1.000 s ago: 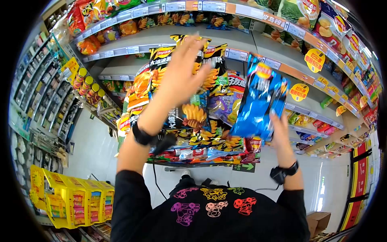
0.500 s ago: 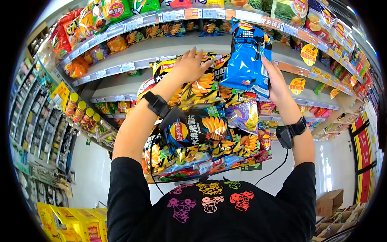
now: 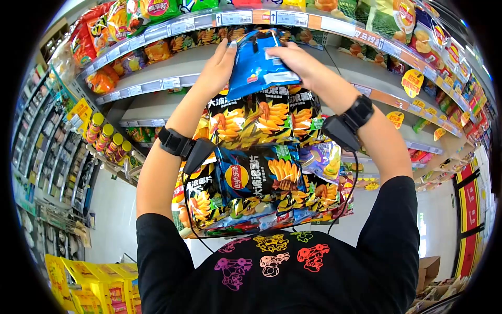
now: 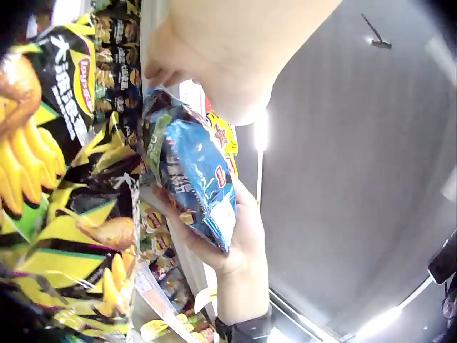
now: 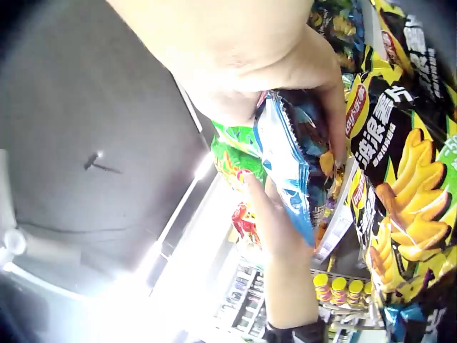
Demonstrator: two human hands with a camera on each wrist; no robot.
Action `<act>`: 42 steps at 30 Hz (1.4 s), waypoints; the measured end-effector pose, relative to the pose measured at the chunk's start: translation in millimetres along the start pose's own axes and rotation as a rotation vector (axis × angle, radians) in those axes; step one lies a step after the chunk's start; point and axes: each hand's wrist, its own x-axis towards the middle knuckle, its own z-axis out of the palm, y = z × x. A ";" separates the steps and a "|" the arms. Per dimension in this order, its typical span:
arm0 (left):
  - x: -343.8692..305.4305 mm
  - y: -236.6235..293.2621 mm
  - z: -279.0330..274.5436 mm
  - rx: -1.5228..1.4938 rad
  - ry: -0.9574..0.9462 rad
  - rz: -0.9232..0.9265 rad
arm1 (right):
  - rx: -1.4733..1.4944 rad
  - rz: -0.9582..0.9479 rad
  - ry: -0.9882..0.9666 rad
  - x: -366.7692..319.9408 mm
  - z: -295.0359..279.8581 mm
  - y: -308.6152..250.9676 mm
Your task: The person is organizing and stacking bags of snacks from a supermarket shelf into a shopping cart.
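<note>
A blue chip bag [image 3: 261, 70] is raised in front of the shelves, above the pile, with its back side up in the head view. My right hand [image 3: 300, 62] grips its right side, thumb on top and fingers round the far face. At the bag's left edge my left hand [image 3: 218, 65] rests with fingers fairly straight, pointing toward the shelf. In the left wrist view the blue bag [image 4: 196, 175] lies between both hands. Right below stand black-and-yellow chip bags [image 3: 272, 118], and a black-and-blue chip bag [image 3: 259, 172] lies flat nearer my body.
Curved shelves [image 3: 172, 82] with price labels run across the front, chip bags on their upper levels. A purple chip bag [image 3: 321, 159] sits at the pile's right. Yellow-lidded cans [image 3: 107, 133] line the left side. A yellow display stand [image 3: 99, 280] is at the lower left.
My right hand has carried the blue bag from the right to the middle and up. My left hand has left the black-and-yellow bags and moved up to the blue bag's left edge.
</note>
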 end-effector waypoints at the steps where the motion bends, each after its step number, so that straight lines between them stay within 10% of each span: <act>1: -6.1 5.8 -4.8 0.042 -0.018 -0.037 | -0.147 -0.016 0.034 5.6 6.1 0.9; 8: -19.4 2.7 -8.2 0.152 -0.002 -0.060 | -0.775 -0.314 0.119 41.7 26.5 19.5; 42: -62.4 -14.8 -3.9 0.348 0.119 0.113 | -0.922 -0.364 0.047 5.2 20.6 21.2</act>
